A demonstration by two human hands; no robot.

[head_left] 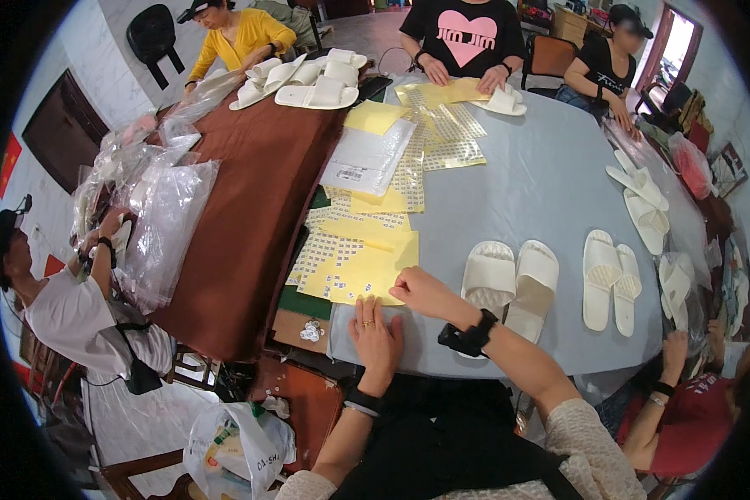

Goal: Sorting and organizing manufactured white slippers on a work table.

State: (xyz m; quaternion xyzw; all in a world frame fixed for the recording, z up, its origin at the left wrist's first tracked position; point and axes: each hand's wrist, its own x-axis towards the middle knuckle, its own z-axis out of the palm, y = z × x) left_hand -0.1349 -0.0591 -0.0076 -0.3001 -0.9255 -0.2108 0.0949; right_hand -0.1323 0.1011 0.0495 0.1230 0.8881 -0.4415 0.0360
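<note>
A yellow sheet of small white stickers (381,265) lies on the near left of the grey-covered table (450,208). My left hand (377,343) rests with outstretched fingers on its lower edge. Just right of it, my right hand (429,296) hovers by the sheet's right edge, fingers curled together; what they pinch, if anything, is hidden. A few stickers remain near the sheet's bottom. Beyond my right wrist stand a white slipper with a quilted footbed (488,273) and another white slipper (532,292), side by side. My right forearm partly covers them.
More sticker sheets (454,125) and a clear plastic packet (367,158) lie farther back. White slippers (612,279) stand at right; others pile on the brown-covered table (233,200). Plastic bags (171,225) lie at left. Several people work around the tables. A white carrier bag (240,450) sits lower left.
</note>
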